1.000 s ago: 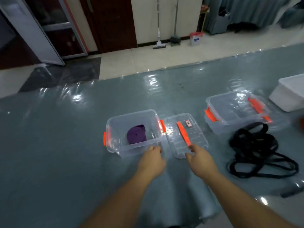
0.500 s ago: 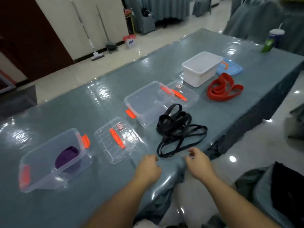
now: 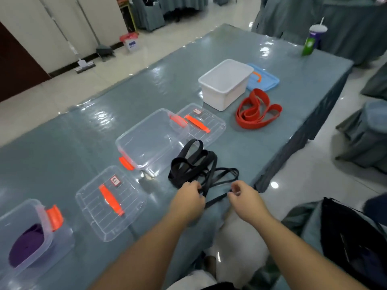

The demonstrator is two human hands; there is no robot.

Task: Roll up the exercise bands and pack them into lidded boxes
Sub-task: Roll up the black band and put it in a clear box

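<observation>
No text can be read for certain. The near clear lid [image 3: 111, 203] carries a small white label [image 3: 115, 181] with dark marks too blurred to make out. The far clear lid [image 3: 202, 122] has a similar label [image 3: 197, 111], also illegible. A white bin [image 3: 131, 42] on the floor shows blue print, unreadable.

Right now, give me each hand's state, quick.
Left hand: fingers curled round a strand of the black band.
Right hand: pinching another strand of the same band near the table edge.
</observation>
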